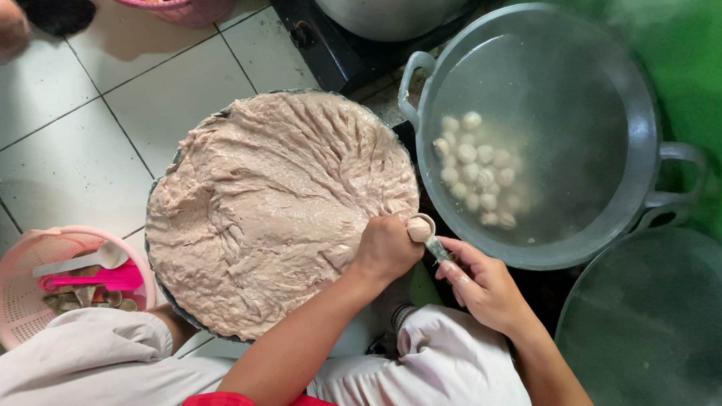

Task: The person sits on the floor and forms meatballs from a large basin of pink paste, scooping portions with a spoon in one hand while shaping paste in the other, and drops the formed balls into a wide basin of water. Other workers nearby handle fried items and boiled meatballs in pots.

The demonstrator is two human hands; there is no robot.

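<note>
We squat over a white tiled floor. Our left hand is closed in a fist at the near right edge of one wide round basin, which is heaped with pale pinkish-brown meat paste. One small ball of paste sits at the top of the fist, squeezed out between thumb and forefinger. Our right hand, just to the right, holds one metal spoon by its handle, fingers pinched around it, the bowl of the spoon touching the ball.

To the far right stands one large grey two-handled pan filled with clear water. In the water float pale meatballs, clustered left of centre; we count roughly twenty, though haze over the water blurs some. Near right of it lies one round grey lid or pan, its surface blurred.

At the near left sits one pink perforated basket holding one white spoon, one bright pink utensil and some brownish pieces underneath. At the far edge we see one pink bowl of orange-brown fried chunks and the base of one large metal pot on a dark stove.
</note>
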